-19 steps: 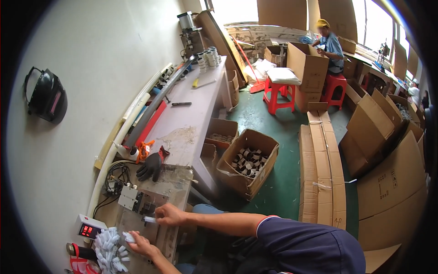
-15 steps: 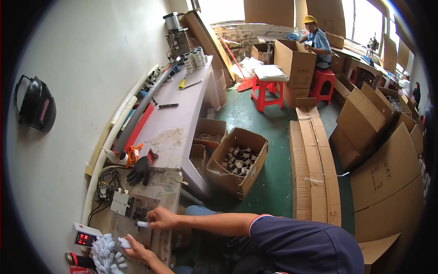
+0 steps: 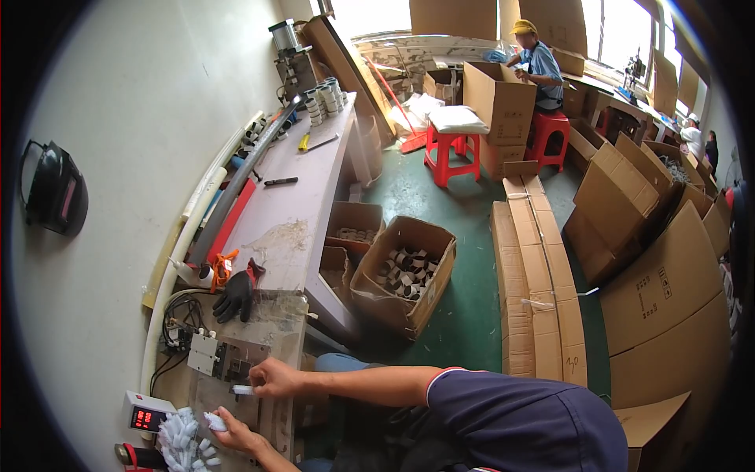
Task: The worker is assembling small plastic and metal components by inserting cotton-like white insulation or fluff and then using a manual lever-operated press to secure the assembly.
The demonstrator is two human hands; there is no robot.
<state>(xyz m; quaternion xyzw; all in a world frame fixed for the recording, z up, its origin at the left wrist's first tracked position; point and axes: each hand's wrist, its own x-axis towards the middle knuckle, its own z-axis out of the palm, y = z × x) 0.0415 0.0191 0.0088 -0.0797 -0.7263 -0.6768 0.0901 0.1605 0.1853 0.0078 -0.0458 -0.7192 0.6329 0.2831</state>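
My right hand (image 3: 277, 378) is closed in a pinch on a small white plastic piece (image 3: 243, 390), which points left over the metal plate of a small bench fixture (image 3: 233, 363). Lower and nearer, my left hand (image 3: 238, 437) is closed around similar white plastic pieces (image 3: 215, 422); its fingers partly hide them. Just left of that hand lies a heap of loose white plastic pieces (image 3: 179, 437) on the bench. A white box with a red digital display (image 3: 146, 414) stands behind the heap. The exact shape of the held pieces is too small to tell.
A black work glove (image 3: 234, 297) and an orange tool (image 3: 222, 269) lie farther up the bench (image 3: 283, 212). Cables (image 3: 177, 322) run along the wall side. An open carton of short tube pieces (image 3: 405, 275) stands on the floor. A person (image 3: 541, 75) sits at a far carton.
The view has shifted slightly, so the surroundings sit a little farther left and up. Both hands stay almost in place, still holding white pieces. The far person's head has tipped down.
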